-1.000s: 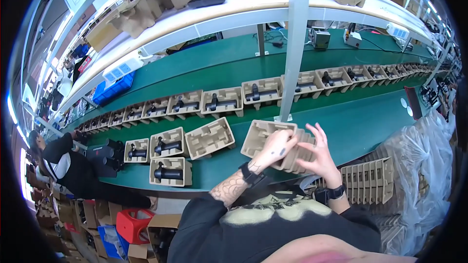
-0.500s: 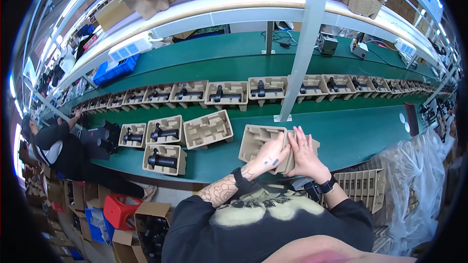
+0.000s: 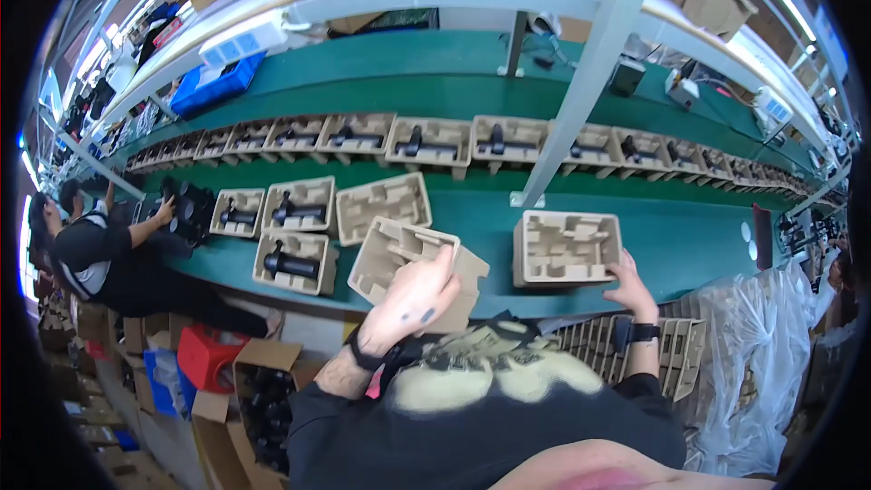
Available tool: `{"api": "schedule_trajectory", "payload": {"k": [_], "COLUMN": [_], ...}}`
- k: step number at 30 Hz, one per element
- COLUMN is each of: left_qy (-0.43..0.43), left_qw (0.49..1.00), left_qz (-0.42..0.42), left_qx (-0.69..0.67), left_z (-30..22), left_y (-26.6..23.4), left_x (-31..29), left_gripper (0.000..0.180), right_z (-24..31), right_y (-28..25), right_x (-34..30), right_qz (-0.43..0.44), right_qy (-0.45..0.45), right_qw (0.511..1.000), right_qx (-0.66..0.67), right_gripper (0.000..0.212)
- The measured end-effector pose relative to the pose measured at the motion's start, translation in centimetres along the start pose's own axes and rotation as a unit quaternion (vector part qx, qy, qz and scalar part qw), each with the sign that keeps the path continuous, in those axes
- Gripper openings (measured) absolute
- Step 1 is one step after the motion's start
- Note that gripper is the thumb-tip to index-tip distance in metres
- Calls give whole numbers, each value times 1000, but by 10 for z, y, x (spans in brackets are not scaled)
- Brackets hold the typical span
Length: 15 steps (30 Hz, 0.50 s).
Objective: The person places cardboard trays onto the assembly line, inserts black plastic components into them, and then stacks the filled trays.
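Hands apart, each on its own pulp tray. Left hand (image 3: 413,295), centre of frame just below middle, fingers closed over the near edge of a tan moulded pulp tray (image 3: 399,259), which is lifted and tilted over the front edge of the green bench (image 3: 708,245). Right hand (image 3: 631,286), right of centre, fingers curled on the lower right corner of a second empty tray (image 3: 567,247) that sits flat on the green surface (thumb position not clear, so how firm the hold is I cannot tell). Wrist has a dark watch (image 3: 635,333).

Another empty tray (image 3: 383,207) lies just above left of the tilted one. Left of that, three trays with black tools in them, e.g. filled tray (image 3: 292,261) at lower left of the group. Long row of filled trays (image 3: 426,141) runs across the upper middle of frame, bending with the lens. White post (image 3: 581,82) rises from the bench between the two hands' trays. Stack of spare trays (image 3: 676,354) on edge at lower right, beside clear plastic bag (image 3: 771,354). Blue bin (image 3: 213,86) upper left. Co-worker (image 3: 100,249) in dark clothes at far left, reaching onto the bench. Red crate (image 3: 207,356) and open cardboard box (image 3: 259,404) at lower left on the floor.
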<state>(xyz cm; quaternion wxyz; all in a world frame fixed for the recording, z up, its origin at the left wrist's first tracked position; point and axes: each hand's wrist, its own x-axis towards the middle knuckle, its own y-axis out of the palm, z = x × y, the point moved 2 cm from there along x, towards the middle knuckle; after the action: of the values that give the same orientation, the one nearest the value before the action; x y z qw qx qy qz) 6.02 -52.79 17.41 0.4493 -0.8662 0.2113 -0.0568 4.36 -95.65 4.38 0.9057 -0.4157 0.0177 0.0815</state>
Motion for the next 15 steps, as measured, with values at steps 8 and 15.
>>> {"api": "schedule_trajectory", "payload": {"k": [8,15], "left_qy": [-193,-133], "left_qw": [965,959], "left_qz": [-60,-212], "left_qx": [167,130], "left_z": [163,112], "left_y": [167,105], "left_x": [68,53], "left_gripper": [26,27], "right_z": [-34,-44], "right_y": [6,39], "right_x": [32,23], "right_qz": [-225,-311], "right_qy": [153,102], "right_qw": [937,924], "right_qx": [221,198], "right_gripper": [45,29]}}
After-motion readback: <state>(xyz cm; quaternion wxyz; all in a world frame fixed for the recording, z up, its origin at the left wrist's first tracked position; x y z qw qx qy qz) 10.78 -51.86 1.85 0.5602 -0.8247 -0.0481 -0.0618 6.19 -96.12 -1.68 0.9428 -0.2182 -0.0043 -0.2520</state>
